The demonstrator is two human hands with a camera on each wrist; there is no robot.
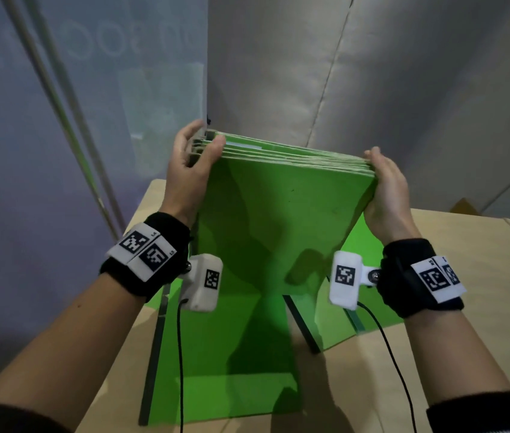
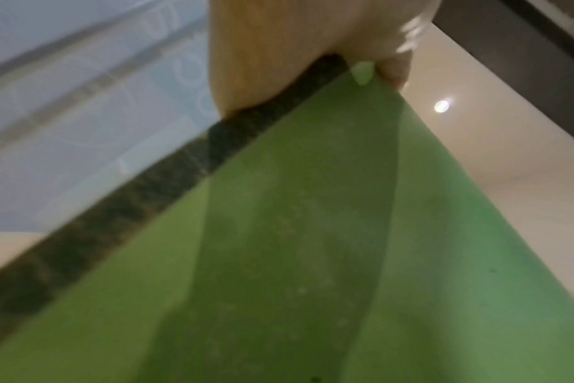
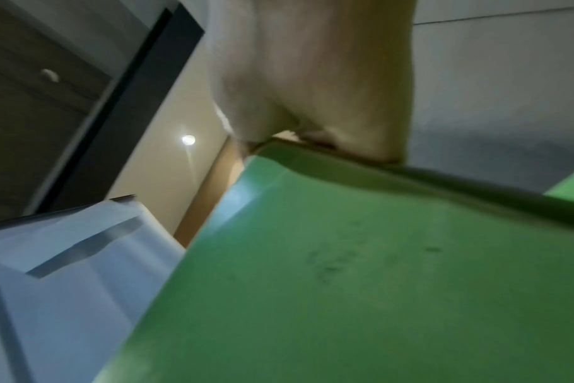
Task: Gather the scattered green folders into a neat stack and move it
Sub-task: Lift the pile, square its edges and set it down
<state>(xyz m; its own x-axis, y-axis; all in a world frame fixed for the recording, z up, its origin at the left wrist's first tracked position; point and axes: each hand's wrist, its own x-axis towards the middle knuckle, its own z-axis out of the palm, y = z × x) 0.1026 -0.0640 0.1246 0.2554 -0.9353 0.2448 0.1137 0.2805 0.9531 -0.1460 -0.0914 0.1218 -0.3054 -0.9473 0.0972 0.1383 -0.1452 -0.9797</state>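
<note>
A bundle of several green folders (image 1: 281, 210) stands upright on edge above the table, held between both hands. My left hand (image 1: 191, 157) grips its upper left corner, thumb on the near face and fingers wrapped behind the dark spines. My right hand (image 1: 384, 179) holds the upper right corner, palm against the side edge and fingers curled over the top. One green folder (image 1: 228, 364) lies flat under the bundle, and another green folder (image 1: 334, 320) lies flat to its right. The left wrist view shows the green folder face (image 2: 311, 246) and dark spine (image 2: 141, 197) close up, and the right wrist view shows the bundle's green cover (image 3: 361, 272).
The light wooden table (image 1: 453, 354) extends to the right and toward me. A bluish panel (image 1: 60, 120) stands at the left and a grey padded wall (image 1: 372, 73) behind. Wrist camera cables (image 1: 394, 364) hang over the table. A cardboard box corner (image 1: 464, 206) shows at far right.
</note>
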